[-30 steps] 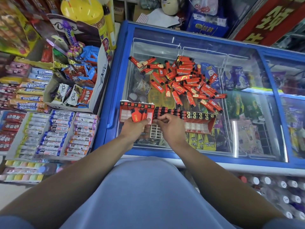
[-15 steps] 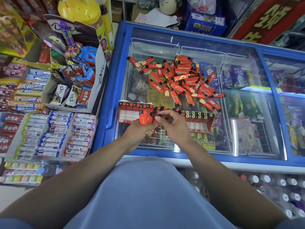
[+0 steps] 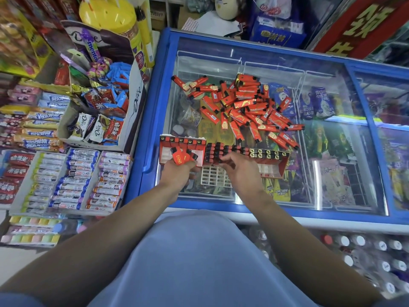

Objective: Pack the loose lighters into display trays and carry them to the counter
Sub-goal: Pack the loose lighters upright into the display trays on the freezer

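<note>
My left hand (image 3: 177,173) grips a small fan of red lighters (image 3: 182,157), tops up, just over the left display tray (image 3: 166,151), which has one filled row at its far edge. My right hand (image 3: 240,171), fingers curled, pinches at the rows of black caps in the right display tray (image 3: 281,161); whether it holds a lighter, I can't tell. Best move, I reckon: feed one at a time from the left hand, cap up, seat it fully in an open slot before letting go, keep rows square. Beyond lies the loose pile of lighters (image 3: 243,107), scattered on the freezer's glass lid (image 3: 332,151), plenty left to pack.
</note>
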